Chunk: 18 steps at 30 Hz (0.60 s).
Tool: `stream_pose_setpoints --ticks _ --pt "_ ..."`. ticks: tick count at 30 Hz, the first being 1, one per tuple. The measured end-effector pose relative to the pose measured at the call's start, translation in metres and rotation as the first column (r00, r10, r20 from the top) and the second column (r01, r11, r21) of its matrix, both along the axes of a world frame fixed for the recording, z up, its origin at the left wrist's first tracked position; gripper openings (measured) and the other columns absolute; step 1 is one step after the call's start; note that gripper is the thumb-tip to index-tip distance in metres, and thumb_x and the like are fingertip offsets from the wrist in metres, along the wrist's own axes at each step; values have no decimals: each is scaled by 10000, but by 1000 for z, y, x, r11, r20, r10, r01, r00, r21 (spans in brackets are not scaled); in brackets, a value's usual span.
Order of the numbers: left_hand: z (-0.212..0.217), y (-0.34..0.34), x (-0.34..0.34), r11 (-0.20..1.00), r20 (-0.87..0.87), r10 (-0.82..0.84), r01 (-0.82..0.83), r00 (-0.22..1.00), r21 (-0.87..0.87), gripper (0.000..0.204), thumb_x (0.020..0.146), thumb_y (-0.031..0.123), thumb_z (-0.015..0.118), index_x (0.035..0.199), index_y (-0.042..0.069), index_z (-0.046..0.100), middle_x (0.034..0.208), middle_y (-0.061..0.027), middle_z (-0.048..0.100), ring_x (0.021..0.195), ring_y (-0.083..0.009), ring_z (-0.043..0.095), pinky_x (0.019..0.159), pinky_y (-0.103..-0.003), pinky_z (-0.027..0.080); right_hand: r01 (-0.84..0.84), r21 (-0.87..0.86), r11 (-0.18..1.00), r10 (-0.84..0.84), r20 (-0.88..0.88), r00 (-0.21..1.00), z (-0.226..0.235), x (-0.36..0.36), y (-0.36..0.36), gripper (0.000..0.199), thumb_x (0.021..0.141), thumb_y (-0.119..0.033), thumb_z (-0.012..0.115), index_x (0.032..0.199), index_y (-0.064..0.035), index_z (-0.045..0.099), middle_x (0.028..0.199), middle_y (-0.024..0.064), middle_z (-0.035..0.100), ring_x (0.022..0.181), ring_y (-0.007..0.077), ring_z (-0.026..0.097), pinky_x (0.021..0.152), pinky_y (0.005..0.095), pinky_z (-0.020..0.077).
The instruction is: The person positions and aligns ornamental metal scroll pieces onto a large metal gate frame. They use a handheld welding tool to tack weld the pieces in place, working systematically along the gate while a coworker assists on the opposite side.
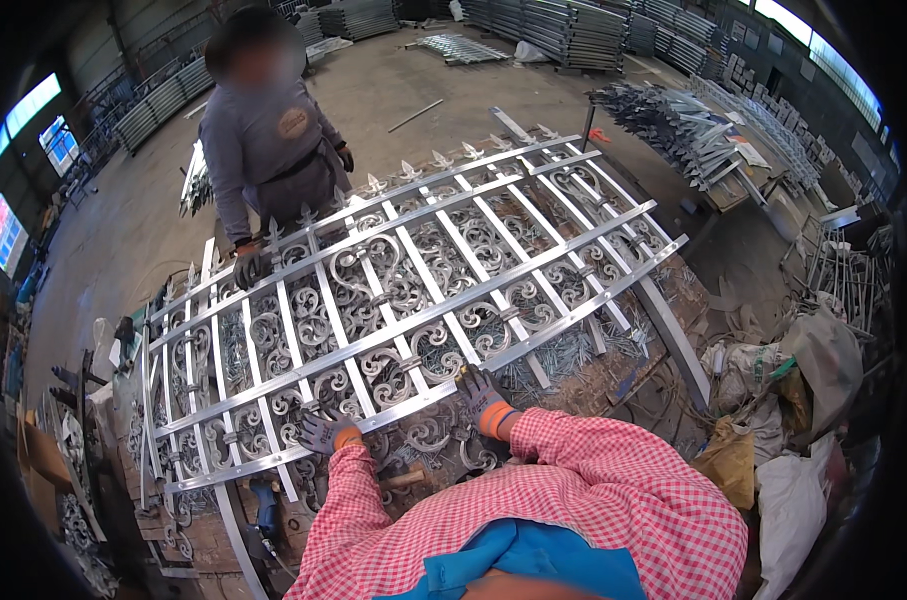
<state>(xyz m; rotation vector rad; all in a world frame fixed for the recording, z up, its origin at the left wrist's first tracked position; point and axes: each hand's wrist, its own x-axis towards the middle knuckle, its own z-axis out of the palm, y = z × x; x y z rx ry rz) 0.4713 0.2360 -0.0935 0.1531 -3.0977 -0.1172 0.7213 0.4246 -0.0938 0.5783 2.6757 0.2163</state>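
A large silver metal fence panel (pixel 436 325) lies in front of me, with long rails, pointed uprights and curled scroll ornaments. My left hand (pixel 328 432), in a grey glove with an orange cuff, rests over its near rail with fingers spread beside a scroll. Farther right along the same rail is my right hand (pixel 485 397), gloved alike, its fingers bent over the rail's edge. Across the panel stands a co-worker (pixel 279 140) in grey, whose gloved hand (pixel 250 268) touches the far side of the panel.
Under the panel, a wooden worktop (pixel 594 385) carries loose screws and scrolls. A blue power drill (pixel 266 508) lies near my left arm. White sacks (pixel 794 500) lie at right. Pointed metal bars (pixel 674 130) are piled at far right, and stacked panels (pixel 544 35) stand behind.
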Motion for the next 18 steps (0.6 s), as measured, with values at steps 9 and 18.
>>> stream_pose_setpoints --ticks 9,18 --pt "-7 -1 1 994 -115 -1 14 993 111 638 893 474 532 1410 104 477 1340 -105 540 1290 -298 457 1152 -485 245 9 -4 1000 -9 1 1000 12 -1 -4 658 961 -309 373 1538 -31 222 1601 190 196 1486 400 116 1171 588 66" --pt "-9 4 1 996 -98 -7 15 995 88 646 890 476 537 1416 107 470 1347 -102 536 1293 -297 454 1152 -486 245 7 -79 997 -6 5 1000 -5 -2 3 802 938 -420 440 1544 9 136 1601 258 115 1484 438 81 1175 575 75"
